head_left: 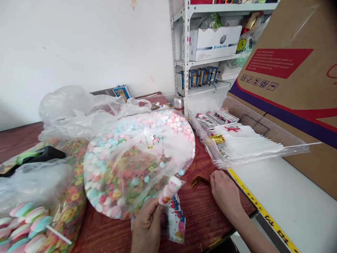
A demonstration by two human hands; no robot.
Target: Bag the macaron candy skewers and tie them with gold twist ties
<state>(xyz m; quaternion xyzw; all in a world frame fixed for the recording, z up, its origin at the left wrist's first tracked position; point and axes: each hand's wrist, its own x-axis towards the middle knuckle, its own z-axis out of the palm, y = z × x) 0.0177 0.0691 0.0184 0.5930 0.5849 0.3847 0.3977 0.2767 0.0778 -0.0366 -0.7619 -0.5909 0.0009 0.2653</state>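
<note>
My left hand (pixel 147 225) is closed round the lower end of a small clear bag of marshmallows (pixel 170 189), pink and white, held upright above the table. Beneath it lie printed plastic bags (pixel 177 225) with coloured patterns. On the dark red table, my right hand (pixel 226 193) has its fingers curled down at the end of some gold twist ties (pixel 200 180); its fingertips are partly hidden. A big clear sack of pastel marshmallows (pixel 137 123), with ring-shaped fruit-coloured candies (pixel 131 161) showing at its front, stands just past my left hand.
A clear plastic tray (pixel 229 161) at right holds white sticks (pixel 247 144), packets and gold ties. Behind it leans a large cardboard box (pixel 289 88). More candy bags and a black tape dispenser (pixel 47 154) crowd the left. A metal shelf (pixel 186 45) and a flask (pixel 179 103) stand behind.
</note>
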